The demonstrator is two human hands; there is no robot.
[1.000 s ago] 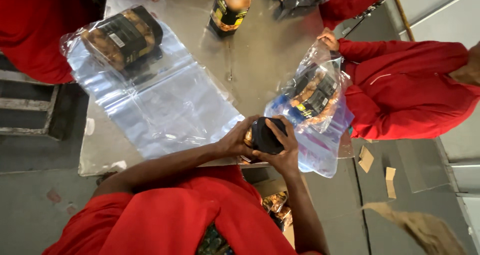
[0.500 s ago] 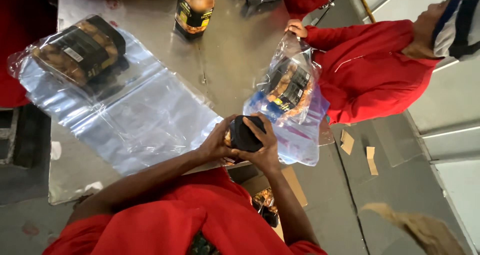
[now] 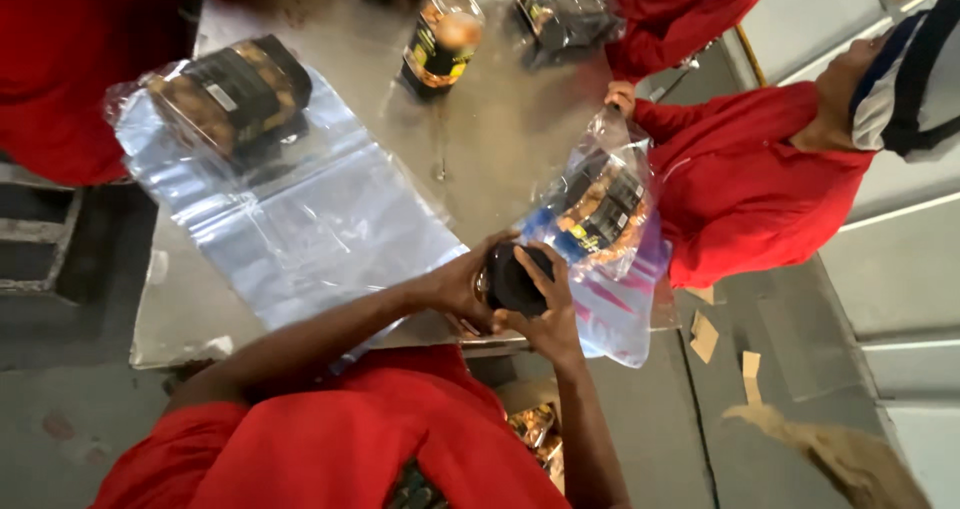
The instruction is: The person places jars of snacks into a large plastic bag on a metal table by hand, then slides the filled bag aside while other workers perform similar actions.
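My left hand (image 3: pixel 452 287) and my right hand (image 3: pixel 548 317) both clasp a small jar with a dark lid (image 3: pixel 514 277) at the near edge of a metal table (image 3: pixel 500 129). The left hand cups its side and the right fingers wrap over the lid. Just left of the jar a large clear plastic bag (image 3: pixel 310 219) lies flat on the table. At that bag's far end lies a dark-labelled jar (image 3: pixel 230 89) wrapped in plastic.
A co-worker in red (image 3: pixel 750 189) at the right holds a clear bag with a jar inside (image 3: pixel 598 209), close to my hands. An upright jar (image 3: pixel 442 37) and another bagged jar (image 3: pixel 565 4) stand at the far side. Cardboard scraps (image 3: pixel 705 335) lie on the floor.
Both hands stay closed round the jar at the table edge. The view has shifted, so the table and the co-worker sit differently in the frame; the co-worker's bag is still held up.
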